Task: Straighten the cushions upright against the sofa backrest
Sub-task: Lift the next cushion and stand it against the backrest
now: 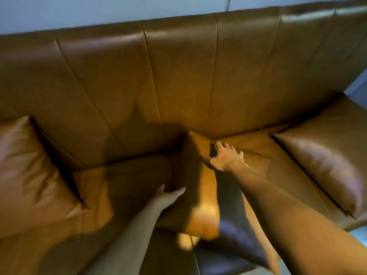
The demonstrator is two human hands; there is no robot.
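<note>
Three tan leather cushions lie on a brown leather sofa. The middle cushion (pixel 206 213) lies tilted on the seat, its far corner touching the backrest (pixel 158 76). My left hand (pixel 168 195) grips its left edge, fingers tucked behind it. My right hand (pixel 224 155) holds its far top edge, thumb on the front face. The left cushion (pixel 29 175) leans slanted at the sofa's left end. The right cushion (pixel 327 165) lies slanted at the right end, away from the backrest.
The seat (pixel 123 185) shows between the left and middle cushions. A pale wall (pixel 99 10) runs behind the backrest. At the far right the sofa ends and a strip of light floor (pixel 357 94) appears.
</note>
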